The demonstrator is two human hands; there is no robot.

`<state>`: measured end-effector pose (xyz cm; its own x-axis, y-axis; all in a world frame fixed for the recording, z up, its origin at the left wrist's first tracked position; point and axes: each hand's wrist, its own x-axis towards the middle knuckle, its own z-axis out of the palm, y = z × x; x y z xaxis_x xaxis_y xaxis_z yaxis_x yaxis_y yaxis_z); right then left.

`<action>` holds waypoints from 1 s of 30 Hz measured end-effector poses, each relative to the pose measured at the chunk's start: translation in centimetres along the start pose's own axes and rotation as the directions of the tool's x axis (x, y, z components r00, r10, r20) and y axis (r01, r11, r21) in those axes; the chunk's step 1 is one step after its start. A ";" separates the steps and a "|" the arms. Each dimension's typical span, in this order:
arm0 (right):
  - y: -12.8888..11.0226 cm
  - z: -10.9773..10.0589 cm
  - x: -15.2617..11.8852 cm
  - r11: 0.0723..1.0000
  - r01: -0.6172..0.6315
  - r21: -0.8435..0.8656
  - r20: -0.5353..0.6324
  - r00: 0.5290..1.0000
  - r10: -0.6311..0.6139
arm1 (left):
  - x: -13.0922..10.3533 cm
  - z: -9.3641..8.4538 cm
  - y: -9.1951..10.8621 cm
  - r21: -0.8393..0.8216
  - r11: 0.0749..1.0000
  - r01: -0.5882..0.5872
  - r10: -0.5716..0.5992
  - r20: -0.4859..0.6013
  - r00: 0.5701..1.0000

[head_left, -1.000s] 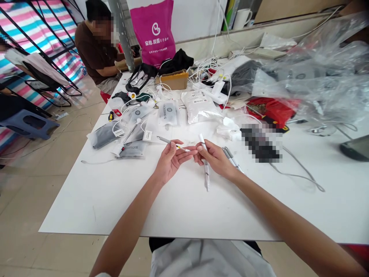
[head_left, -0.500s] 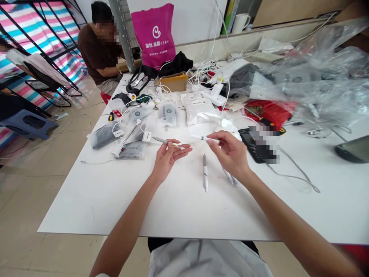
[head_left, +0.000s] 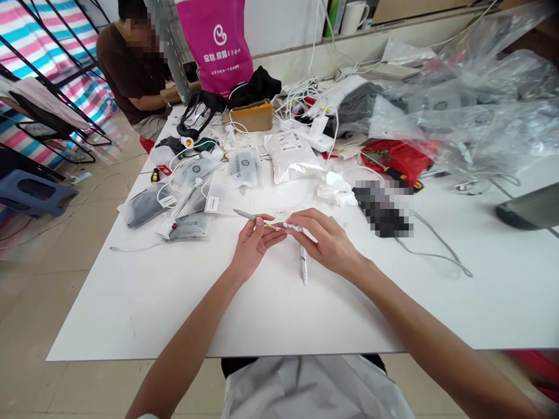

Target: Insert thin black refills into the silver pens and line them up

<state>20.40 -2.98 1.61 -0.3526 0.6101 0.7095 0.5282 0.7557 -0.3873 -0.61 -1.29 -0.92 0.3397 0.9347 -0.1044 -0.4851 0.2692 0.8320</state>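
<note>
My left hand [head_left: 248, 249] pinches a slim pen part [head_left: 243, 215] between thumb and fingers. Its grey tip points up and left, and its thin inner end lies over my fingers. Closed around a white pen barrel [head_left: 292, 227] is my right hand [head_left: 327, 240]. The barrel's near end meets the thin end of the pen part at my left fingertips; whether one sits inside the other I cannot tell. Another white pen [head_left: 304, 269] lies on the white table [head_left: 262, 317] just below, its upper part hidden by my right hand.
Packaged pouches [head_left: 148, 205], cables and a filled white plastic bag [head_left: 292, 156] crowd the far side. At right lie a dark, blurred-out device [head_left: 384, 212], a red bag [head_left: 397, 157] and clear plastic sheeting [head_left: 463, 119]. Another person [head_left: 131, 75] sits beyond the far left corner.
My right hand has moved left and slightly down, bringing the white barrel to the thin end of the pen part in my left hand. The view has shifted slightly.
</note>
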 end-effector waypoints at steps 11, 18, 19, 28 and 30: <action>0.0 -0.3 -0.1 0.996 0.069 -0.064 0.027 0.997 -0.068 | 0.1 -0.1 -0.2 0.049 0.999 -0.017 0.017 -0.001 1.000; 0.0 0.0 -0.1 0.990 0.122 -0.064 -0.006 0.992 -0.123 | 0.2 -0.4 -0.1 0.081 0.995 -0.062 0.061 0.015 0.998; 0.1 0.1 -0.1 0.990 0.127 -0.059 -0.016 0.992 -0.128 | 0.2 -0.5 0.0 0.087 0.994 -0.069 0.067 0.018 0.998; 0.5 0.4 -0.5 0.991 0.125 -0.045 -0.052 0.990 -0.128 | 0.1 -0.6 -0.1 0.109 0.992 -0.068 0.064 0.042 0.997; 0.5 0.4 -0.5 0.991 0.126 -0.039 -0.051 0.990 -0.128 | 0.1 -0.6 -0.1 0.108 0.991 -0.076 0.071 0.049 0.996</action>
<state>20.52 -2.81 0.86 -0.3778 0.4953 0.7822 0.5092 0.8168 -0.2713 -0.98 -1.05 -1.33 0.3434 0.9390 -0.0181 -0.4192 0.1705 0.8917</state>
